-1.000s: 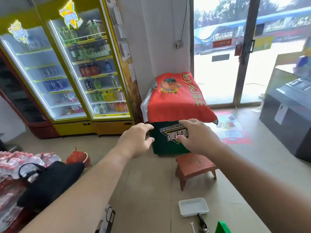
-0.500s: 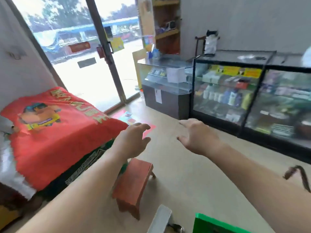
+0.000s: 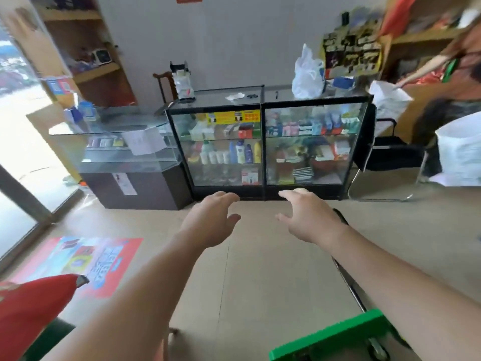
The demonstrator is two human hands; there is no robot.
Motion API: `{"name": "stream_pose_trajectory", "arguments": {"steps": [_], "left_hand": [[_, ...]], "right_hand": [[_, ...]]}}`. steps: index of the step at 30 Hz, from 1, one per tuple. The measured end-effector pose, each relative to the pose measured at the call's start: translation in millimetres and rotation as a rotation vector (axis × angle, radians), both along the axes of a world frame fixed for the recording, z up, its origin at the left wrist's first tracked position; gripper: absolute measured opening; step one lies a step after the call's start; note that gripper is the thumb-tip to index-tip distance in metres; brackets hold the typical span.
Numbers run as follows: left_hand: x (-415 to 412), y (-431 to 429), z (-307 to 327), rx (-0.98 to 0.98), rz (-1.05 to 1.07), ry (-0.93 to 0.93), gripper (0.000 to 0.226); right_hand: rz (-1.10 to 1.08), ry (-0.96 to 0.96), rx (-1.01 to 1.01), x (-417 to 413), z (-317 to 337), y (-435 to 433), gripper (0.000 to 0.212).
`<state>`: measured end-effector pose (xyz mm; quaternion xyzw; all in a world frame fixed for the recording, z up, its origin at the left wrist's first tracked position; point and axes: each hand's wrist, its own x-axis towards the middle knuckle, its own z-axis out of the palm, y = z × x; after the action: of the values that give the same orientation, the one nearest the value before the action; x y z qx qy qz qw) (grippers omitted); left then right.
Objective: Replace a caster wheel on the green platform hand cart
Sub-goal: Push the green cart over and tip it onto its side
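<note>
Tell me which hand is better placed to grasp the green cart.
Probably the right hand: the green cart lies at lower right, its handle passing close by that wrist. The left hand, also open and empty, is farther off.

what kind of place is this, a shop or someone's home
Most likely a small retail shop: glass display counters stocked with bottles and boxed goods, a promotional sticker on the floor, and a glass door on the left.

matt green plastic cart deck (image 3: 335, 337), shiny metal handle tube (image 3: 350, 285), glossy glass display case (image 3: 265, 142), smooth floor (image 3: 260, 256)
</note>
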<state>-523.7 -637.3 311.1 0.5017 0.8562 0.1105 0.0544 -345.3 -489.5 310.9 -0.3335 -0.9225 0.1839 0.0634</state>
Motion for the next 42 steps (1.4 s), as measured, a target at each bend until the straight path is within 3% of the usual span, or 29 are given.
{"name": "stream_pose_trajectory", "arguments": {"steps": [11,15,21,25,35,42], "left_hand": [[-31,138,-31,-0.105,-0.371,-0.021,0.049],[-38,201,-79,-0.128,-0.574,-0.057,0.049],[-59,265,-175,-0.322,-1.007,-0.114,0.048],[-77,262,-210,-0.444,-1.161,-0.167,0.048],[-59,227,-291,-0.588,-1.266,-0.284,0.05],[-9,186,-415,-0.643,-1.168,-0.367,0.049]], "right_hand": [[-0.342,-0.059,-0.045,1,-44,55,0.056],[-0.548,-0.105,-0.073,-3,-85,69,0.043],[-0.999,-0.106,-0.198,-32,-158,48,0.055],[-1.199,-0.134,-0.355,-63,-191,17,0.06],[-1.401,-0.213,-0.482,-68,-242,-50,0.057],[-1.424,-0.168,-0.592,-19,-379,-105,0.058]]}}
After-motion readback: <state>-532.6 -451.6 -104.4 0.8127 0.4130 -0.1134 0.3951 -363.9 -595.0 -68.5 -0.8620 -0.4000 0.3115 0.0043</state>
